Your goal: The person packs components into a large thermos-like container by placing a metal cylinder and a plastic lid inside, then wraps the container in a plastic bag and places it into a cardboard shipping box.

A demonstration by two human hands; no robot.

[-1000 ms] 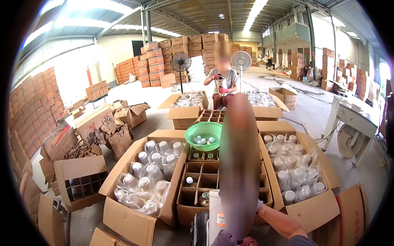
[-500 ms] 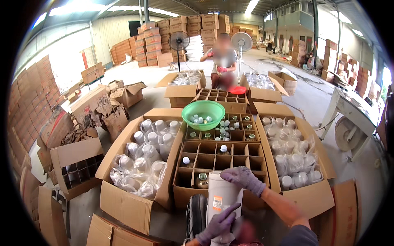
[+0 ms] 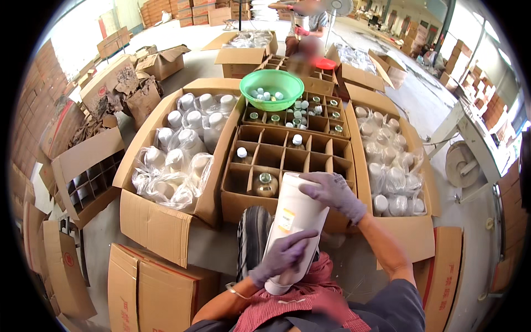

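While the white tube (image 3: 301, 213) is held by the left hand (image 3: 285, 257) and gripped higher up by the right hand (image 3: 336, 195), it is best kept steady

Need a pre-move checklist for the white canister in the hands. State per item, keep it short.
1. Right hand on the white canister near its upper end: ok, fingers and thumb are on it.
2. Left hand supporting the lower part: ok, it lies against the side.
3. Canister upright: not ok, it is tilted, upper end toward the divided carton.
4. Canister contents: cannot tell, the inside is hidden.
5. Nearest glass bottle capped: not ok, no white cap on its neck.
6. Loose caps inside the green bowl: ok for those, but others show outside it.
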